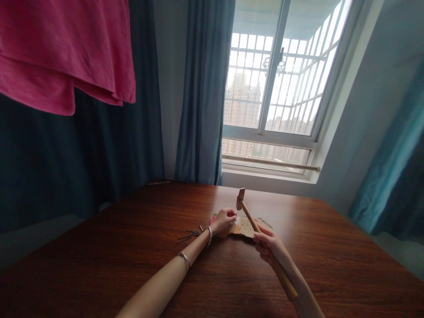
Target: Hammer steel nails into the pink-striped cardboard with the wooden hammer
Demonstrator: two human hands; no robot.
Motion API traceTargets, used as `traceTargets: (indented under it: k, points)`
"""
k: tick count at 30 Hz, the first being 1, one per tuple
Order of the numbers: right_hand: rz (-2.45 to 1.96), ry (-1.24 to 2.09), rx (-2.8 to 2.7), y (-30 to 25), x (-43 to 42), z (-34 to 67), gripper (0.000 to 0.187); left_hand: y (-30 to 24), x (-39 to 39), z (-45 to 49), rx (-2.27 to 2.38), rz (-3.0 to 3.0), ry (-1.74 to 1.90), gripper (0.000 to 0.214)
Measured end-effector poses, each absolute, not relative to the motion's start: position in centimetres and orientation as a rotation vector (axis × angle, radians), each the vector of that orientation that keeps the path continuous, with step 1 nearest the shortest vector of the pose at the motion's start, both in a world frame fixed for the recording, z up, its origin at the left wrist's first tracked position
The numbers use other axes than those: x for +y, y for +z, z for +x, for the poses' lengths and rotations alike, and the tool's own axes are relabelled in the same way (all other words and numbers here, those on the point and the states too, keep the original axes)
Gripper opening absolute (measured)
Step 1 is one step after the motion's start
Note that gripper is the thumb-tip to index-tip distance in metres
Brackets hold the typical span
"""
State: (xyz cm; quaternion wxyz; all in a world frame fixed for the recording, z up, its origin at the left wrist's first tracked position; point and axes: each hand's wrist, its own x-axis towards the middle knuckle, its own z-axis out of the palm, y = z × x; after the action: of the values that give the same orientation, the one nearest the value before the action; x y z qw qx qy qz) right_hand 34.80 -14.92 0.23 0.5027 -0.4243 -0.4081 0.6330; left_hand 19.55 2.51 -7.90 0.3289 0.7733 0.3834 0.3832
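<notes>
My right hand (266, 243) is wrapped round the wooden handle of a hammer (251, 219). The hammer's head is raised above the table, a little higher in view than my left hand (225, 220). That hand rests over the left part of a flat tan sheet (247, 226) covered in small marks or holes, with pinkish-red at its left end. Its thumb and fingers are pinched together; whatever they hold is too small to make out. Several thin dark rods (189, 235) lie loose on the table just left of my left wrist.
All of this lies on a brown wooden table (218, 282). Behind it are a barred window (245, 106) and a blue curtain (203, 97). Pink cloth (69, 53) hangs at upper left, and another blue curtain (391, 176) is on the right.
</notes>
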Motion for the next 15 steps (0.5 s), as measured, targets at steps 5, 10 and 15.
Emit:
traceTargets:
  k: [5,10,15]
  points:
    - [-1.043,1.512,-0.969,0.31,-15.05,34.44,0.053,-7.94,2.58,19.67,1.021,2.017,0.998,0.017]
    - [-1.008,1.49,-0.936,0.04,-14.79,34.63,0.053,-7.75,2.46,19.61,1.04,2.023,0.98,0.017]
    - [-1.007,1.508,-0.927,0.18,-14.82,34.5,0.054,-7.68,2.38,19.58,1.022,2.019,0.988,0.017]
